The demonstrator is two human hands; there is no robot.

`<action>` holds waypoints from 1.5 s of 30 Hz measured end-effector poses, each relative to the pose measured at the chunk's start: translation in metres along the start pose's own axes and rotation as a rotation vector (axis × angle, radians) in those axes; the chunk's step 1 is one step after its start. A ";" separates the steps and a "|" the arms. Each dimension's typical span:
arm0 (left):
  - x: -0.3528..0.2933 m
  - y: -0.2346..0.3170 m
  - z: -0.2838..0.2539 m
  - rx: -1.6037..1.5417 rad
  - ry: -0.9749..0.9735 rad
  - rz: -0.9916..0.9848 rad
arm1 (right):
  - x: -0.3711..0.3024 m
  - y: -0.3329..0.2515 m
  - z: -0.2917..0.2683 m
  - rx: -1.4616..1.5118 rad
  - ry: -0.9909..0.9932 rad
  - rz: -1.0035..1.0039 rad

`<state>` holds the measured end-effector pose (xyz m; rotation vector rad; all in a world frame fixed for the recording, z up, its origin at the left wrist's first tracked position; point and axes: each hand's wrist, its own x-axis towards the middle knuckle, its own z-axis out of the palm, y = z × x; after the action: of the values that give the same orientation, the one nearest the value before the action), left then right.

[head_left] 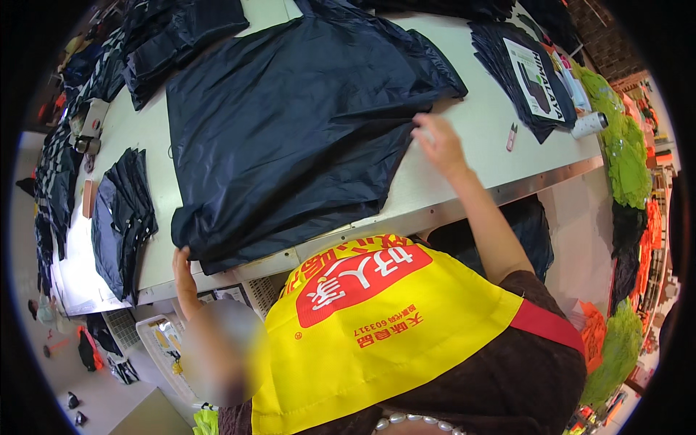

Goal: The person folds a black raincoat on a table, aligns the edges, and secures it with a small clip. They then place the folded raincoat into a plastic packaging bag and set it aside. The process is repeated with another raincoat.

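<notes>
While the person in the bright yellow printed apron [406, 319] bends to the work, I can see a pale plastic bin [161, 375] below the desk [478, 145] at the left, small yellow and dark bits inside, too blurred to name. Around the large, shiny, navy-black cloth [290, 123] on the desk lie a dark folded bundle [185, 32] close against its far left side, a fanned pile of dark pieces [122, 225] well to the left, and small pink-handled snips [512, 138] to the right, between the cloth and a dark stack topped with a white printed sheet [533, 80]. The cloth stretches from the far side, where the view cuts it off, to the near edge, its folds slanting up rightward; its full long axis I cannot tell. The left hand [184, 275] is at its near left corner, the right hand [439, 143] at its right edge, fingers bent; whether either hand pinches the fabric, I cannot tell.
</notes>
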<state>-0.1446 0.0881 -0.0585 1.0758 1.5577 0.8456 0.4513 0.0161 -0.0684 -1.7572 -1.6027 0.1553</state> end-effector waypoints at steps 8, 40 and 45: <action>0.039 -0.023 0.021 0.292 0.431 0.446 | 0.082 0.098 0.005 0.111 -0.399 0.160; -0.069 -0.033 0.033 1.128 -0.035 0.769 | -0.060 -0.026 0.031 -0.238 -0.481 -0.642; -0.053 -0.032 0.048 1.077 0.002 0.588 | -0.035 -0.046 0.042 -0.070 -0.458 -0.549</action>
<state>-0.1009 0.0277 -0.0803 2.3758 1.7315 0.3003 0.3839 0.0001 -0.0854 -1.3210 -2.3876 0.2507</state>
